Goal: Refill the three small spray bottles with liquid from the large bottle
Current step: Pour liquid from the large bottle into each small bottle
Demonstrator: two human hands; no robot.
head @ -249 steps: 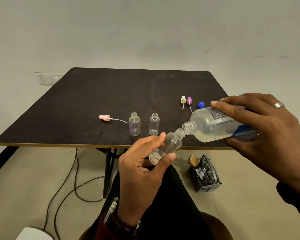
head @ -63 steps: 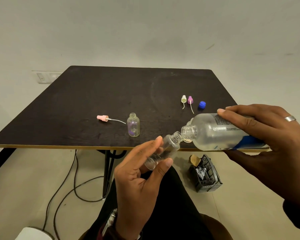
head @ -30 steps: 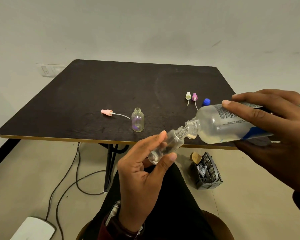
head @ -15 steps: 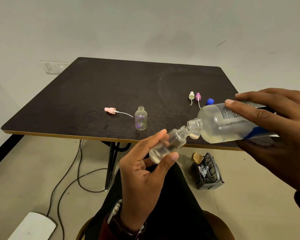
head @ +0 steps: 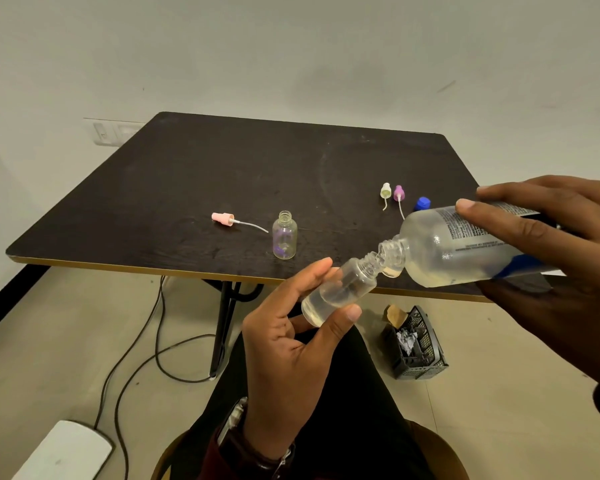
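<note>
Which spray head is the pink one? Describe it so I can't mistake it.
On the dark table, look left of the upright small bottle near the front edge. The pink spray head lies on its side there, alone, its thin tube pointing toward that bottle; the white and purple heads sit far right.

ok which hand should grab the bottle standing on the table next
Probably left. The left hand is nearer the standing bottle, once it sets down the small bottle it grips. The right hand holds the large bottle, needed for pouring.

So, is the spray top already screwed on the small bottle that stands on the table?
No, the small bottle has an open neck, and the pink spray top lies beside it.
</note>
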